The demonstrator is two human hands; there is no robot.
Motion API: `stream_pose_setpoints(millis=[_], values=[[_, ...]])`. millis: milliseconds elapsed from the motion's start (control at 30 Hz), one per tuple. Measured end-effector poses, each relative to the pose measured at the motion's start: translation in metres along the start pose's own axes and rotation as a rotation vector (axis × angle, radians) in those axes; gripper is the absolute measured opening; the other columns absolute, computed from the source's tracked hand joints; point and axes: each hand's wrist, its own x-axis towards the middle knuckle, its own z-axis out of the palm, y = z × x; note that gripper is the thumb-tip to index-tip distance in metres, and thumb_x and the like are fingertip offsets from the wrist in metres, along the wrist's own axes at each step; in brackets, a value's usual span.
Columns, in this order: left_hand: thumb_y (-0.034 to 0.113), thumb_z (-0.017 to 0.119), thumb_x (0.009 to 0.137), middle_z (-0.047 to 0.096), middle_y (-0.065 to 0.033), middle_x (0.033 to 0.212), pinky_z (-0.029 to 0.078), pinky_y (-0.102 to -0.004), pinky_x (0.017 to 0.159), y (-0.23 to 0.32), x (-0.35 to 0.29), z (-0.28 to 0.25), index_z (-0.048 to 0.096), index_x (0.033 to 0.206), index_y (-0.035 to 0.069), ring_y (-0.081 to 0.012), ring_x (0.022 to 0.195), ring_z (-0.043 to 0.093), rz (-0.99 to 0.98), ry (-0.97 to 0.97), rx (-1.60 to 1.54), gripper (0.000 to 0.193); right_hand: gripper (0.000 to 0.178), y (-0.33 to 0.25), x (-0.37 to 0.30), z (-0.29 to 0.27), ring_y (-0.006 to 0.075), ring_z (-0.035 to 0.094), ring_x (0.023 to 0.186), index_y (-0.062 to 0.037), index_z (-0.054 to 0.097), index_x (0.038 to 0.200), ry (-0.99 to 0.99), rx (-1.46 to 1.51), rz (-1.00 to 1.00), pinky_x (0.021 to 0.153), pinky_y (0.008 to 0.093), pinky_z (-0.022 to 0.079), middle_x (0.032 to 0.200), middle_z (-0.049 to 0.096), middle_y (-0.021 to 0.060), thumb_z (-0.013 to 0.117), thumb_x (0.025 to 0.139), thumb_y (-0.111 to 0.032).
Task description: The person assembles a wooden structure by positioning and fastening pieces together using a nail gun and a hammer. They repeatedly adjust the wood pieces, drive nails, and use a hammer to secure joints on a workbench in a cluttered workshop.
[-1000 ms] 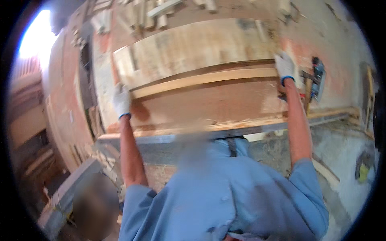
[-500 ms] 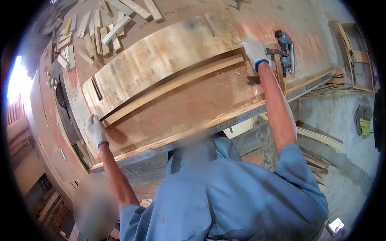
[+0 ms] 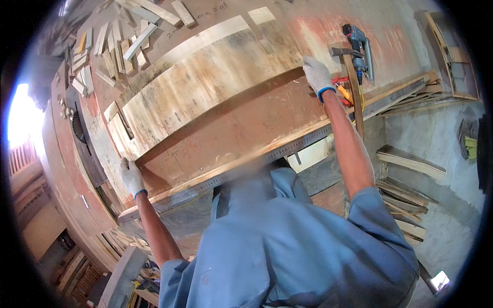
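Note:
A long plywood panel (image 3: 205,84) with stained faces and a slot near each end lies across the workbench (image 3: 231,133). My left hand (image 3: 132,176), in a white knit glove with a blue cuff, grips its near left corner. On the panel's right end, my right hand (image 3: 317,77) is closed in a matching glove. The fingertips of both hands are partly hidden. Just right of my right hand lie a hammer (image 3: 353,82) with a wooden handle, and a red and yellow hand tool (image 3: 343,91).
A blue nail gun (image 3: 360,51) lies beyond the hammer. Many wood offcuts (image 3: 123,46) are scattered at the far left, near a saw blade (image 3: 77,127). A metal ruler (image 3: 246,172) runs along the near bench edge. Timber pieces (image 3: 411,161) stand at the right.
The panel's near edge has come down, and the wooden strip seen under it is now hidden. Both hands have moved slightly nearer with it. The red and yellow tool has come into view.

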Motion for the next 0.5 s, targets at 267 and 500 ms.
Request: stream_pose_setpoints(millis=[267,500], values=[[0.019,0.063,0.095,0.069,-0.0255,0.131,0.047,-0.0395,0.11,0.012,0.006,-0.003,0.064,0.135,-0.006,-0.0345,0.127,0.064,-0.075,-0.135,-0.13,0.047,0.045,0.005,0.0,0.0,0.0423,0.062,0.121,-0.0107,0.067,0.132,-0.011,-0.104,-0.129,0.103,0.0478,0.05,0.129,0.069,0.02,0.055,0.092,-0.026],[0.014,0.065,0.096,0.064,-0.0233,0.13,0.05,-0.0432,0.104,-0.015,-0.008,0.005,0.059,0.143,-0.001,-0.0376,0.118,0.064,0.144,0.017,-0.028,0.05,0.042,-0.006,0.003,0.005,0.0415,0.063,0.12,-0.0097,0.068,0.129,-0.036,-0.154,-0.222,0.102,0.0473,0.05,0.128,0.069,0.0194,0.054,0.093,-0.025]])
